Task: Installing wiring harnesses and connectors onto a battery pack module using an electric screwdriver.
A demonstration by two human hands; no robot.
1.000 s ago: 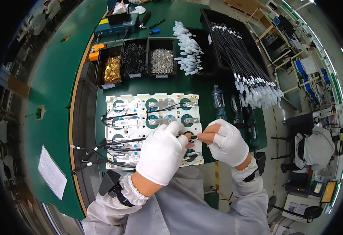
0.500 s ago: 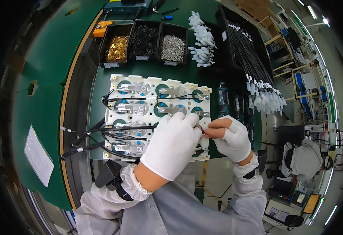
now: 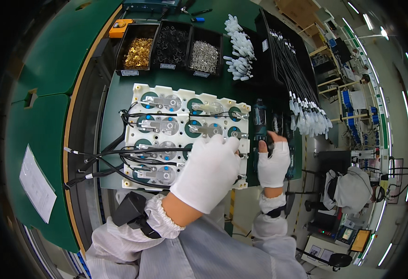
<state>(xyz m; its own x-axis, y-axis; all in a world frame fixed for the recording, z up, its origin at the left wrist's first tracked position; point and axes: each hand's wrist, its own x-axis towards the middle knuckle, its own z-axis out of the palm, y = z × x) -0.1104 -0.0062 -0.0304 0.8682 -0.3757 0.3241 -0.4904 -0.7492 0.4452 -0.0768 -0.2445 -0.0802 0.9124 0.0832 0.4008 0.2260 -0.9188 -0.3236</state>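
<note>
A white fixture block (image 3: pixel 184 135) lies on the green bench, with metal clips, clear round discs and black cables on it. My left hand (image 3: pixel 207 174), in a white glove with bare fingertips, is closed over the block's right side. Its fingers curl down there, and whatever they pinch is hidden. To the right, my right hand (image 3: pixel 274 165) has thumb and forefinger spread apart beside the dark handheld tools. One teal-and-black power screwdriver (image 3: pixel 260 118) stands just beyond its thumb. Black cables (image 3: pixel 115 153) run off the block's left edge.
Behind the block are three black bins: brass-coloured parts (image 3: pixel 139 52), black clips (image 3: pixel 170 46) and silver screws (image 3: pixel 204 56). White-capped pieces (image 3: pixel 240 49) lie beside them. A black tray (image 3: pixel 269 44) holds long cables. A paper sheet (image 3: pixel 37 183) rests on the left bench.
My right hand has left the block's right edge and moved to the right, toward the tools, its thumb and forefinger now apart. My left hand stays over the block.
</note>
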